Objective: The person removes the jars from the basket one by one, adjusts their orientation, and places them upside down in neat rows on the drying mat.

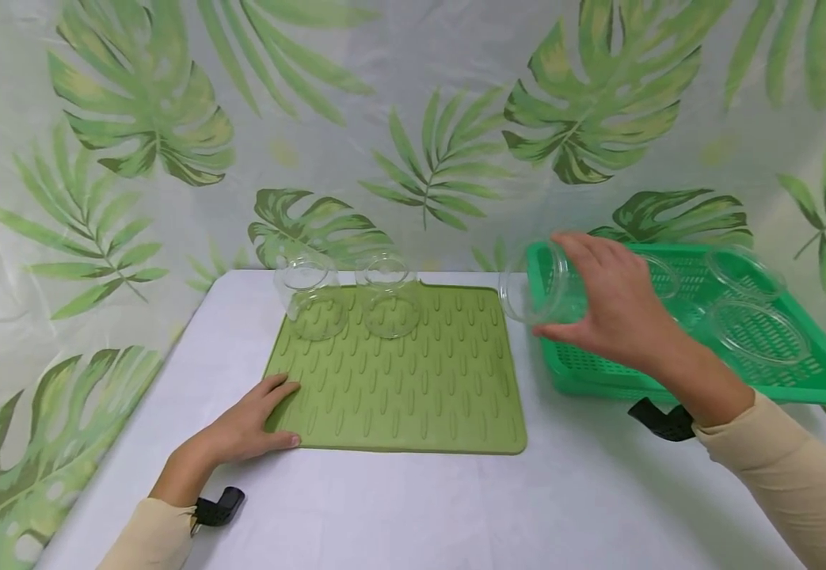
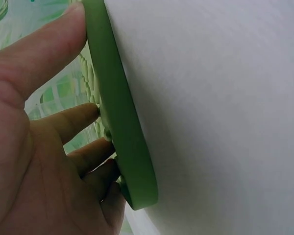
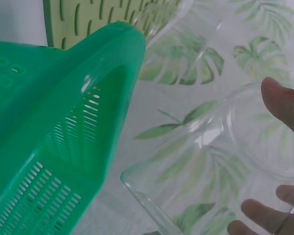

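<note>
My right hand (image 1: pixel 615 305) grips a clear cup (image 1: pixel 532 283), held tilted on its side above the left end of the green basket (image 1: pixel 676 393). In the right wrist view, thumb and fingers spread around one end of this see-through cup (image 3: pixel 196 161). My left hand (image 1: pixel 245 423) rests on the near left corner of the green ribbed mat (image 1: pixel 413 396), thumb at its front edge and fingers on its top. Two more clear cups, a left one (image 1: pixel 316 317) and a right one (image 1: pixel 391 313), stand side by side on the mat's far left part.
Several clear pieces, among them a round one (image 1: pixel 758 331), lie in the basket at the right. A white cloth (image 1: pixel 413 507) covers the table. Behind it hangs a leaf-patterned sheet (image 1: pixel 448 47). Each wrist wears a black camera mount.
</note>
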### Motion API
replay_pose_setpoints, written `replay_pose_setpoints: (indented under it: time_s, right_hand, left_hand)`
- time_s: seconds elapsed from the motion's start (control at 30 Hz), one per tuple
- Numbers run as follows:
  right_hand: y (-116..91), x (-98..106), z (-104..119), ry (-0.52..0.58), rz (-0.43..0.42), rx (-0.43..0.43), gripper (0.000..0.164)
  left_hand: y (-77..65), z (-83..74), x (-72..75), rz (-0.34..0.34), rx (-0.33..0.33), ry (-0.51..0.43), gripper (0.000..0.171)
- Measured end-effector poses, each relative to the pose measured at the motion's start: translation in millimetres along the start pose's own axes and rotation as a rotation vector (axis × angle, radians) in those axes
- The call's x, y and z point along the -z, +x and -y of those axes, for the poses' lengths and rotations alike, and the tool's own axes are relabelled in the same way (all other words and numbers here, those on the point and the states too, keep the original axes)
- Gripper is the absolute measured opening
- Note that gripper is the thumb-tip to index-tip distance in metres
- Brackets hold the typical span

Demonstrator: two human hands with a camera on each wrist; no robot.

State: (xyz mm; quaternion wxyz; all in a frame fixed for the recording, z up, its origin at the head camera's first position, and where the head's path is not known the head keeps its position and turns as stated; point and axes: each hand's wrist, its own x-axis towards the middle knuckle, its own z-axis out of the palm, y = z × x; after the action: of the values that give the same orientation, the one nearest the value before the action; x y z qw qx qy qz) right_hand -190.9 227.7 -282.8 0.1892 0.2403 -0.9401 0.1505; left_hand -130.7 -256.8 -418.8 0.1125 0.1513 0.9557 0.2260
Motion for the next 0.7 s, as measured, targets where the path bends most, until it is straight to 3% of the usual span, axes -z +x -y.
replay_pose_setpoints:
  time_s: [0.33, 0.5, 0.6, 0.7]
  right_hand:
    - [3, 0, 3, 0.007, -0.037, 0.043, 0.109]
    - [4, 1, 9, 0.015, 0.003, 0.026, 0.11]
    - [5, 2, 13, 0.022, 0.024, 0.009, 0.112]
    - [4, 2, 16, 0.019, 0.022, 0.005, 0.112]
  left_hand:
    - [0.8, -1.5, 1.1, -0.017, 0.007, -0.015, 0.083]
    - [-2.5, -16.5, 7.7, -0.075, 0.026, 0.019, 0.069]
    - [-2.8, -35.7, 16.4, -0.18, -0.043, 0.003, 0.054]
    - [0.7, -60.7, 25.1, -0.306, -0.189, -0.031, 0.045]
